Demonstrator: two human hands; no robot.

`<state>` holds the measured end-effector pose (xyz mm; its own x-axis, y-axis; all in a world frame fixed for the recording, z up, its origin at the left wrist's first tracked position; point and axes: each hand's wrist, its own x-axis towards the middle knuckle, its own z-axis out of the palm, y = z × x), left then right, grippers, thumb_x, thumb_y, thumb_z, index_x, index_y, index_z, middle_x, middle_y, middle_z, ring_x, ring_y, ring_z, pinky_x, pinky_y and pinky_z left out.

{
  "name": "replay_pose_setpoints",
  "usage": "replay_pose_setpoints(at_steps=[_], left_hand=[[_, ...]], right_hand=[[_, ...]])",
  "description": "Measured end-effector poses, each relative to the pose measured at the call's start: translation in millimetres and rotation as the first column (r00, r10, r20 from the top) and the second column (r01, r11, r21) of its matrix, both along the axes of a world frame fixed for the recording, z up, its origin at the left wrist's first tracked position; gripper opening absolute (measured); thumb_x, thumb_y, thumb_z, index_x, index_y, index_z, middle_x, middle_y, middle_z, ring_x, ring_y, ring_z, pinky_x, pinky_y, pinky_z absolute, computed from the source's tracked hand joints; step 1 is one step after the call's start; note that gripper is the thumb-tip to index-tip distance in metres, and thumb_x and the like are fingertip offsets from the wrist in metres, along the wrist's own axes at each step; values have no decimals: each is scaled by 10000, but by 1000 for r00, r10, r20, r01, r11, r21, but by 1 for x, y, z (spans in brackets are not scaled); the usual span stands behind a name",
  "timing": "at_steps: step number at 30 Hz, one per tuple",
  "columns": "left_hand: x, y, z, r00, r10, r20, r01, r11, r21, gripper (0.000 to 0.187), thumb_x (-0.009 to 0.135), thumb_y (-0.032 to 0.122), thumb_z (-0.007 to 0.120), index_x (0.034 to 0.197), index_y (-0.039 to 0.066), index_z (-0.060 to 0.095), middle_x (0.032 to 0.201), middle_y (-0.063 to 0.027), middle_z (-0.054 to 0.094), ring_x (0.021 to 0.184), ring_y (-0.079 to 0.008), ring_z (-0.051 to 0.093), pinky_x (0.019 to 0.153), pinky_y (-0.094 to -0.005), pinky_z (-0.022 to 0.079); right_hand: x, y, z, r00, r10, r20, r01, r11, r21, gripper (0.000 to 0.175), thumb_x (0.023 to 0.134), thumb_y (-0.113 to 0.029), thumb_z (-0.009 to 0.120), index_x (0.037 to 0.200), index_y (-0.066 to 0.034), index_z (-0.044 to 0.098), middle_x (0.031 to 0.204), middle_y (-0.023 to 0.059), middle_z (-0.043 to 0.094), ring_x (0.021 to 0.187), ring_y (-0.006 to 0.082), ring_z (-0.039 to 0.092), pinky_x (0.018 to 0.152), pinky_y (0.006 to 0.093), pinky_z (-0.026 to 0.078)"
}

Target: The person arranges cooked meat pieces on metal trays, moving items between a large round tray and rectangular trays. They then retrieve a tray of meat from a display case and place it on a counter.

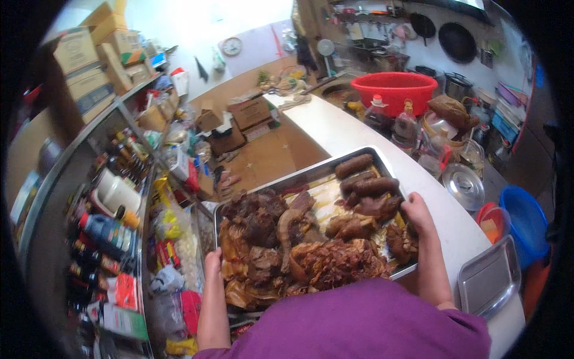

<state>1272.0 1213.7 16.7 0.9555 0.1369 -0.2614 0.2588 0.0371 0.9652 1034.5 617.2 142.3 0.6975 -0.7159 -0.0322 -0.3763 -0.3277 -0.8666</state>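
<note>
A large metal tray (320, 197) full of cooked meat spans the space in front of my body. My left hand (213, 262) grips its left side near the front corner. My right hand (417, 211) holds the right rim, fingers partly hidden. Dark braised meat pieces (255, 215) and a tail-like curved piece (284, 229) lie in the left half. A big shredded-looking chunk (341, 260) is nearest me, and brown sausage-shaped pieces (370, 184) lie at the far right. My purple shirt hides the tray's front edge.
A long white counter (323, 125) runs beside the tray. On it rests an empty metal tray (489, 278). Beyond stand oil bottles (405, 125), a red basin (394, 92) and a blue basin (523, 226). Crowded shelves (112, 215) line my left; cardboard boxes (251, 112) sit on the floor.
</note>
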Motion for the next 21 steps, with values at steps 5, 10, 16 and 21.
replay_pose_setpoints(at_steps=[5, 10, 16, 21], left_hand=[[124, -121, 22, 965, -258, 54, 251, 962, 109, 294, 874, 255, 624, 699, 27, 563, 659, -23, 518, 570, -152, 443, 531, -347, 360], [250, -234, 52, 868, -495, 29, 468, 837, 282, 259, 840, 234, 633, 765, -13, 610, 679, -47, 562, 602, -158, 501, 535, -358, 388], [397, -361, 59, 633, -773, -25, 716, 573, 399, 246, 866, 195, 606, 851, -50, 592, 761, -127, 616, 636, -220, 574, 546, -400, 456], [452, -440, 61, 555, -832, 2, 721, 482, 498, 283, 889, 208, 595, 928, -72, 603, 787, -131, 628, 659, -232, 581, 605, -402, 467]], right_hand=[[-20, -17, -20, 964, -266, 25, 266, 964, 20, 213, 719, -77, 557, 890, 49, 547, 795, 127, 587, 752, 196, 556, 675, 342, 459], [-21, -15, -40, 886, -458, 73, 454, 888, 71, 118, 732, -63, 542, 804, -5, 469, 738, 55, 466, 714, 168, 455, 652, 345, 413], [-8, 3, -68, 756, -654, 11, 643, 746, 172, 23, 786, -35, 491, 797, -36, 471, 746, 26, 442, 710, 153, 431, 642, 335, 389], [23, 14, -77, 687, -721, 90, 706, 692, 154, 8, 798, -36, 488, 803, -30, 488, 736, 19, 459, 685, 140, 430, 621, 323, 386]])
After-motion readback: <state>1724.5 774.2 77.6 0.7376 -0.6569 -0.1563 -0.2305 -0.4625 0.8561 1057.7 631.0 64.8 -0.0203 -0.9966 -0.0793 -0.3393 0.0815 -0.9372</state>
